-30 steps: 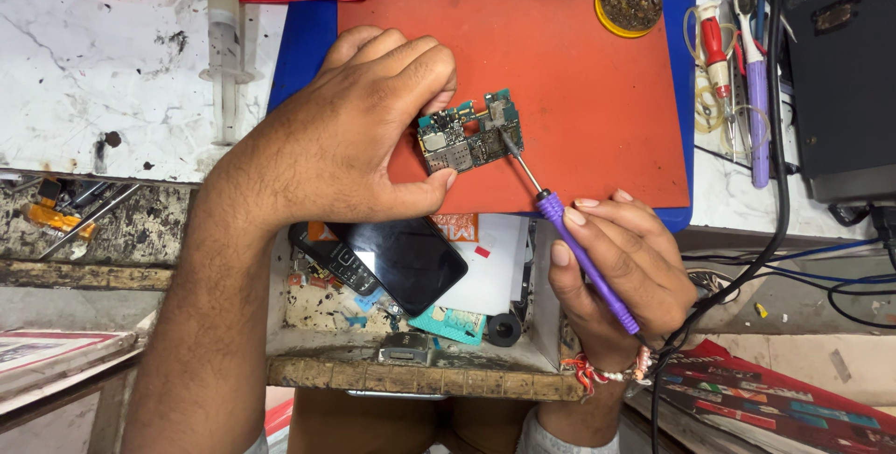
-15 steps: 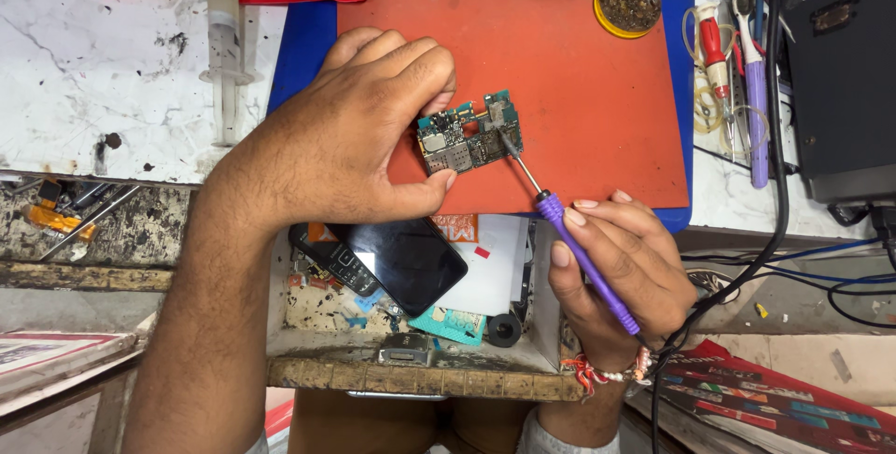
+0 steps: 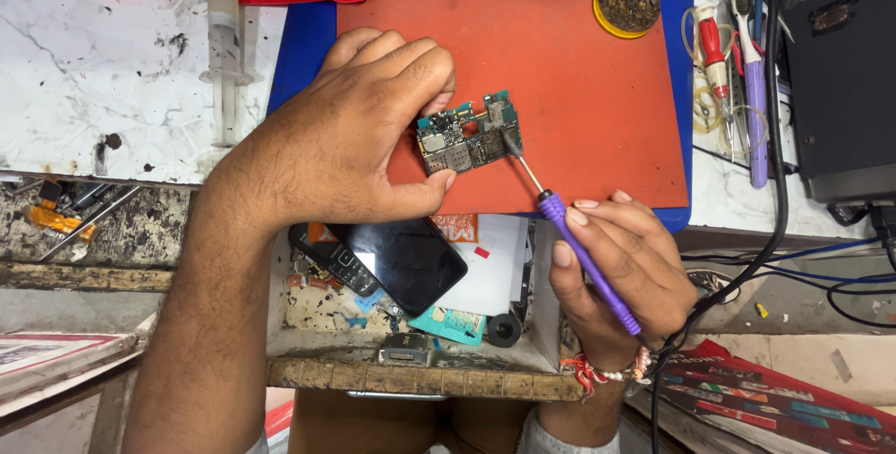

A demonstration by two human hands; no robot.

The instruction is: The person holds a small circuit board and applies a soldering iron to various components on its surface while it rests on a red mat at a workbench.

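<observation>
No real change was seen against the frames from a second and half a second back: both hands and the board were held in the same pose. That was read as steady work on one spot, not a move between steps.

Nearest, an open drawer (image 3: 411,375) was seen below the tabletop edge, with a dark phone (image 3: 411,263), a small keypad handset (image 3: 341,267) and loose parts lying in it.

The right hand (image 3: 621,272) was closed around a purple-handled screwdriver (image 3: 583,253), held pen-style, its thin metal tip set on the right part of the circuit board (image 3: 467,135).

The left hand (image 3: 345,132) was closed on the board in a pinch, thumb at the near edge, fingers over the far-left edge. The board was kept on the near part of the orange mat (image 3: 560,71), about mid-scene.

Further out: a plastic syringe (image 3: 222,43) was seen on the white tabletop (image 3: 93,71) to the left, a round yellow-rimmed tin (image 3: 627,3) at the far right of the mat, and a red-handled tool (image 3: 711,48) plus a lilac-handled one (image 3: 754,109) right of the mat. A black box (image 3: 840,71) with cables was seen at far right.
</observation>
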